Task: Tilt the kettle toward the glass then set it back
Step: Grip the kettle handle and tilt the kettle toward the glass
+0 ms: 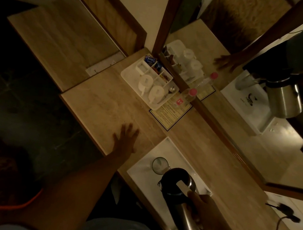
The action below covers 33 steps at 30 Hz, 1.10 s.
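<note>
Right hand (204,210): nearest the camera, low right; its grip is wrapped around the kettle's handle, fingers curled shut on it.
Kettle (180,184): steel body with a dark lid, tipped over so its top end leans toward the glass; its base end is lifted toward the camera, above the white tray.
Glass (160,165): upright on the white tray, just beside the kettle's lid end, its rim partly covered by the lid.
White tray (144,173): flat on the worktop, carrying the glass.
Cord (279,224): dark, trailing across the worktop at the right, well apart from the kettle.
Left hand (126,137): laid flat on the worktop, palm down, its grip spread wide and holding nothing.
Worktop (98,102): pale wood grain, running on to a mirror at the far side.
Printed card (168,114): flat, between the white tray and the tea caddy.
Tea caddy (149,80): white, divided; two white cups upside down in it, sachets in the rear compartments, a spoon at the right edge.
Bottle (189,94): clear with a pink cap, just beside the caddy against the mirror.
Mirror (235,99): reflects the kettle, the left hand, the cups and the bottle.
</note>
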Tool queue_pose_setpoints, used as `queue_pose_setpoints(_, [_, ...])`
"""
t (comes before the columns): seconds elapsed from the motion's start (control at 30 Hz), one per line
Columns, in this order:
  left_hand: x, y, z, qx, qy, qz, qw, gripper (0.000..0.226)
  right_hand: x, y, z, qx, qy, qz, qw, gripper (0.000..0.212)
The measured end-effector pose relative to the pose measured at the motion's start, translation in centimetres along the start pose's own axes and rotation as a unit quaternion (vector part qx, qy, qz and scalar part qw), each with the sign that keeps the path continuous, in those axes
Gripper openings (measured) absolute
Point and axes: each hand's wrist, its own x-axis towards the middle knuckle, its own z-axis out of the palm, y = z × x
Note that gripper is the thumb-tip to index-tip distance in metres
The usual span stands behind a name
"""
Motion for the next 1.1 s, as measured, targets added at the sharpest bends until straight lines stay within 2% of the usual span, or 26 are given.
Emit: queue_pose_setpoints(1.1, [-0.07,-0.22,-0.04,-0.009,-0.006,-0.001,1.0,0.099,-0.12,-0.59,-0.28,-0.01,-0.002,0.001,1.0,0.051])
